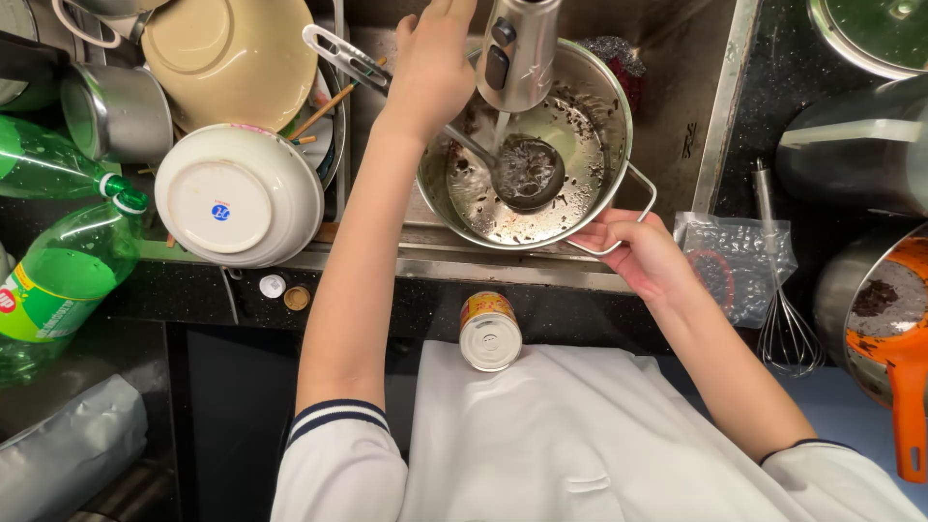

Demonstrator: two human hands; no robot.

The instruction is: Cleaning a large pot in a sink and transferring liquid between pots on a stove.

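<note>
My right hand [646,253] is curled around the wire handle at the near rim of a steel pot [527,145], fingers closed on it, holding the pot tilted in the sink [677,106] under the faucet head [517,48]. Water runs from the faucet into the bowl of a ladle [527,172] that lies inside the pot – dark flecks cling to the pot's wet bottom and walls.

My left hand [430,68] reaches up past the pot's far-left rim, beside the faucet, with the ladle's shaft running up toward it. The fingertips are cut off at the top edge, so I cannot tell how far that hand is closed or whether it grips anything.

To the left, a drying rack holds an upturned white bowl [237,193], a cream bowl [232,48] above it, a steel mug [116,111] and chopsticks [324,111]. Two green plastic bottles [68,261] lie at the far left. On the dark counter edge in front of me stands a small tin can [490,332], just touching my white apron – two bottle caps [284,292] sit near it to the left. On my right are a clear plastic bag [739,261], a wire whisk [783,319] and an orange-handled pan [884,329].
</note>
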